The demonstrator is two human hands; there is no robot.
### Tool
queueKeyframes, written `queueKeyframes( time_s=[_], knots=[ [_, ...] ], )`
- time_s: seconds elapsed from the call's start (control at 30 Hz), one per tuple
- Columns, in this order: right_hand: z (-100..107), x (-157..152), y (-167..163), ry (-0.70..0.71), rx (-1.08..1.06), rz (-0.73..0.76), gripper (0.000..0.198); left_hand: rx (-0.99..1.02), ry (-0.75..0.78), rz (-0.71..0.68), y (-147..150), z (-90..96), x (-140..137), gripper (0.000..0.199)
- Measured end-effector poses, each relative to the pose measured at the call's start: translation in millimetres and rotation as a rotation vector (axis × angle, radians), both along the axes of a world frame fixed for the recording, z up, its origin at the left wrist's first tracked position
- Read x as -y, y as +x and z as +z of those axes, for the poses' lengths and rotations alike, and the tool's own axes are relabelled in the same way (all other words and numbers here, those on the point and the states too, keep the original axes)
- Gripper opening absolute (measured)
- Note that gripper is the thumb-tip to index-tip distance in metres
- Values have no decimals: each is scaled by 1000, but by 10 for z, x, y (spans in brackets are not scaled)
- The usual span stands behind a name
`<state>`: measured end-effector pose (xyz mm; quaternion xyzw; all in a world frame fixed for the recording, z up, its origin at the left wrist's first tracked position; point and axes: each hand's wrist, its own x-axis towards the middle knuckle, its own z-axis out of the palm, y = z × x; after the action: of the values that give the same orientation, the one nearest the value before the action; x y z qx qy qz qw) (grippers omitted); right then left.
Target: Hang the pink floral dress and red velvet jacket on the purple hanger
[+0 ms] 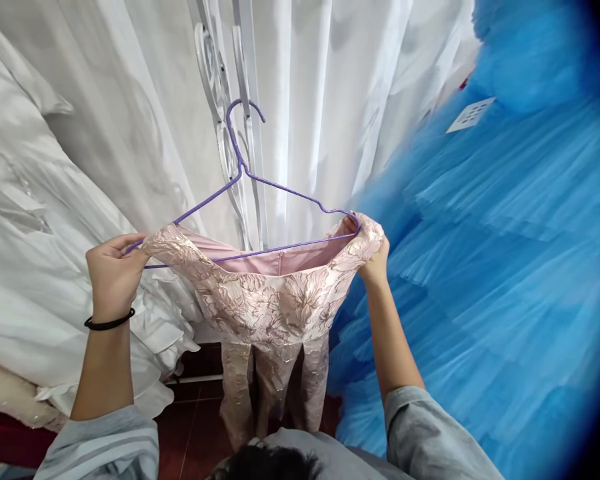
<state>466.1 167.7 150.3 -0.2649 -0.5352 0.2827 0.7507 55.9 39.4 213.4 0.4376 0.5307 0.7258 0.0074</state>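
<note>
A pale pink dress (pixel 280 303) with a gold floral pattern hangs from a purple wire hanger (pixel 290 190) in front of me. The hanger's hook points up and is free of any rail. At the left, my left hand (pixel 114 270), a black band on its wrist, pinches the hanger's end by the dress's left shoulder. My right hand (pixel 377 260) grips the right shoulder of the dress, where the hanger's other end sits inside the neckline; its fingers are mostly behind the fabric. The pink lining shows in the open neckline.
White gowns (pixel 45 200) crowd the left side. Blue ruffled tulle (pixel 505 233) fills the right, with a white tag (pixel 470 115) on it. Behind the hanger stand a white scrolled metal frame (pixel 245 60) and a white curtain (pixel 320 87). Dark red floor tiles (pixel 190 420) show below.
</note>
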Motion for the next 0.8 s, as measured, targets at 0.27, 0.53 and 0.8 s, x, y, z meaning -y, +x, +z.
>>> queueKeyframes(
  time_s=[0.27,0.53,0.8],
  knots=[
    [764,36,139,45,474,-8,41,-147,61,-32,7,-59,42,25],
    [1186,177,37,-85,1189,-133,35,-417,24,-71,-183,-98,-31,23],
    [1093,415,167,-77,994,180,38,-76,-23,-417,-253,-29,-71,36]
  ],
)
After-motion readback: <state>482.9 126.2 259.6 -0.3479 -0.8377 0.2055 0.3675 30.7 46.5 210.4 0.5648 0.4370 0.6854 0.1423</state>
